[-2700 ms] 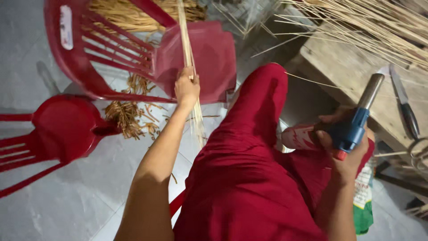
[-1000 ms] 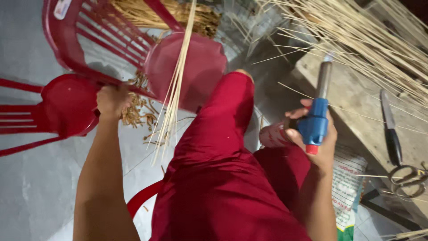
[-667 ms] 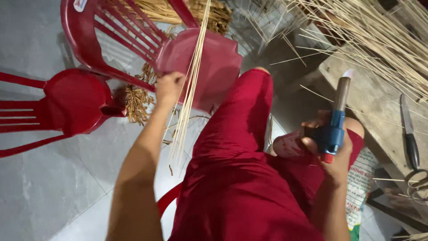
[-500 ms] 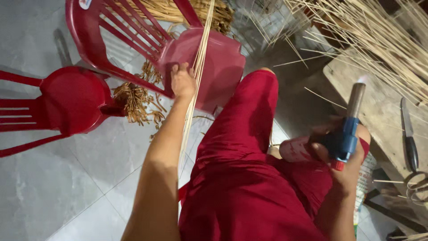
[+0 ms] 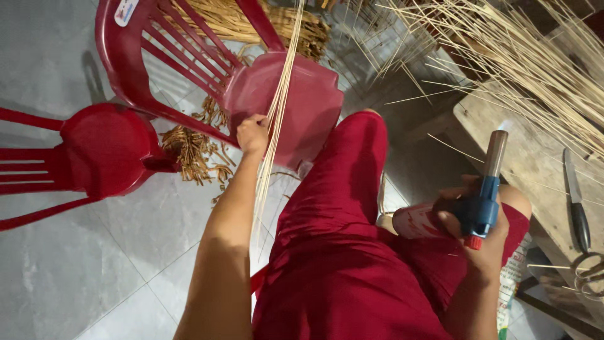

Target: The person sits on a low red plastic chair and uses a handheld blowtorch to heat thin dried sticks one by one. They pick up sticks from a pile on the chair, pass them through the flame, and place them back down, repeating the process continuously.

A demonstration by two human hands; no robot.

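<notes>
Left hand (image 5: 253, 134) closed round thin bundle of pale sticks (image 5: 274, 119), gripped mid-length, so both ends hung free over seat of red chair (image 5: 283, 104). Right hand (image 5: 473, 230) wrapped tight on blue gas torch (image 5: 483, 195), nozzle up and pointed away from red trousers (image 5: 340, 252), likely for safety. Loose sticks heaped on wooden bench (image 5: 522, 157), knife (image 5: 576, 204) beside them. Second red chair (image 5: 94, 157) at left.
</notes>
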